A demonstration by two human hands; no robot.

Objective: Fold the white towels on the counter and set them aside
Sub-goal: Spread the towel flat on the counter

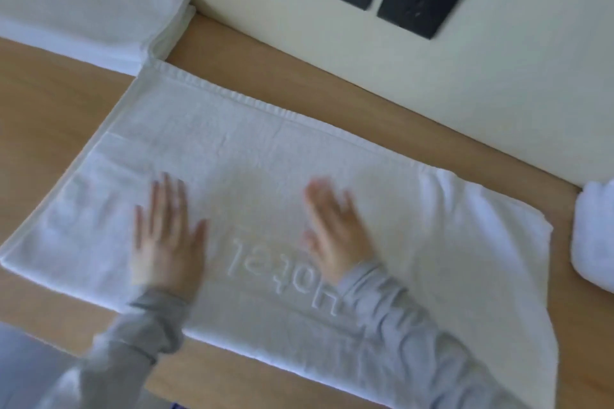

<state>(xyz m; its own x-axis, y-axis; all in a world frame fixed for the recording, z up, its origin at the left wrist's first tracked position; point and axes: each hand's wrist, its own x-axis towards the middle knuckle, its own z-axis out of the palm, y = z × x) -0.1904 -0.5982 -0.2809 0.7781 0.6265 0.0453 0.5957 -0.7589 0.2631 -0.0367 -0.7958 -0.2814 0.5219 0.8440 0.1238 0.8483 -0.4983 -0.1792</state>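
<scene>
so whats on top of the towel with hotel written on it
The left hand and right hand rest flat on the towel, fingers straight, either side of the lettering. What their palms cover cannot be seen.

We lay our left hand [166,236] and right hand [335,232] flat on a white terry towel [259,156] embossed "Hotel", spread over the light wooden counter [50,103] between a folded white towel stack [83,7] and a bunched white towel [594,236].
</scene>
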